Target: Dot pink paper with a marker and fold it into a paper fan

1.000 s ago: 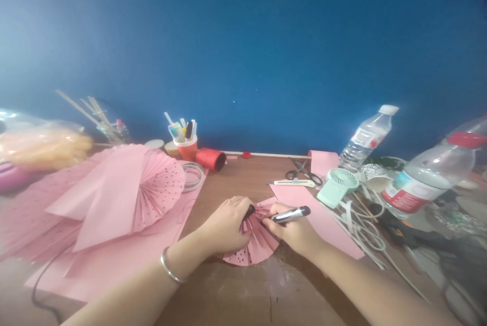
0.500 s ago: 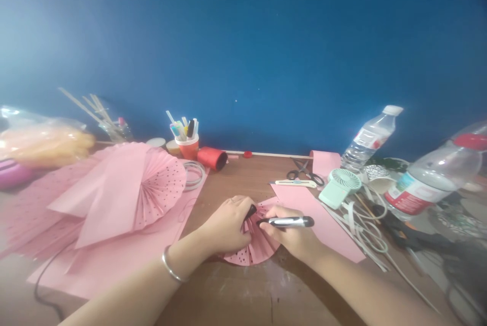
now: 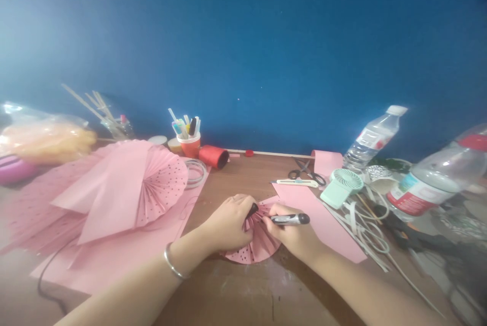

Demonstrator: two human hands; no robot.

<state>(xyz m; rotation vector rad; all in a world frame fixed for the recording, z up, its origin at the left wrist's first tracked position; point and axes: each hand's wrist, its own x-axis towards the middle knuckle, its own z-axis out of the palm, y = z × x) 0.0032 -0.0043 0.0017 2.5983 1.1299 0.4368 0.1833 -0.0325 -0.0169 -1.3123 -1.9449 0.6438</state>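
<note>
A round, pleated pink paper fan (image 3: 262,247) with dark dots lies on the table under both hands. My left hand (image 3: 230,222) rests on its left side, fingers curled around a black pen cap (image 3: 251,209) that pokes out by the thumb and forefinger. In my right hand (image 3: 291,234) is a black and silver pen (image 3: 289,219), pinched near its front end. The pen points left at the folds; my fingers hide whether its tip touches the paper.
Larger pink folded fans (image 3: 163,184) cover the left side. Behind stand a cup of pens (image 3: 190,147) and a red thread spool (image 3: 213,156). Scissors (image 3: 302,171), a utility knife (image 3: 297,183), a mint handheld fan (image 3: 341,188), white cord and bottles (image 3: 375,138) occupy the right.
The pen has shifted slightly within the same area over the fan, its back end moving a little left. My left hand stays in place on the paper; the view has moved slightly.
</note>
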